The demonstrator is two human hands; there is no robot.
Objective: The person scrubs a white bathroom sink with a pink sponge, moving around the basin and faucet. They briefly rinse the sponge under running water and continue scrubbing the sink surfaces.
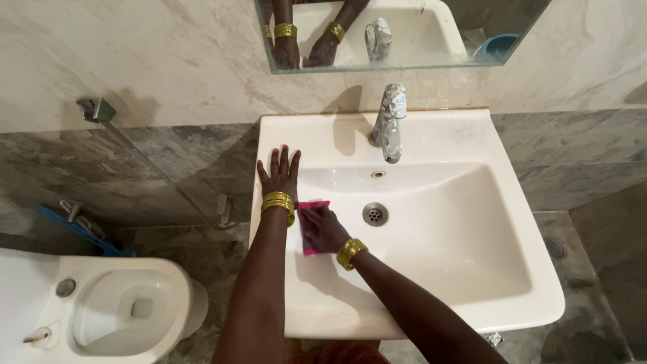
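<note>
Pink cloth [311, 229] is pressed flat against the inner left slope of a white washbasin [472, 317], just left of the drain [375, 214], beneath the right hand [323, 228], whose fingers are spread over the cloth rather than curled round it. The left hand [280, 174] is laid open, palm down and fingers wide, on the basin's left rim, seemingly as a brace while weight is leaned forward. Gold bangles [278, 202] are worn on both wrists. A chrome tap [389, 123] is mounted at the back centre of the basin, its spout hung over the bowl well clear of the cloth; a small overflow hole [378, 174] is seen below it. Nothing is placed between the hands and the drain. A mirror [404, 34] is fixed above on the marble wall, in which both wrists and the tap are reflected. A white toilet [108, 310] is set to the left, with a blue-handled item [81, 230] against the wall behind it, and a floor drain [555, 248] is visible at right.
</note>
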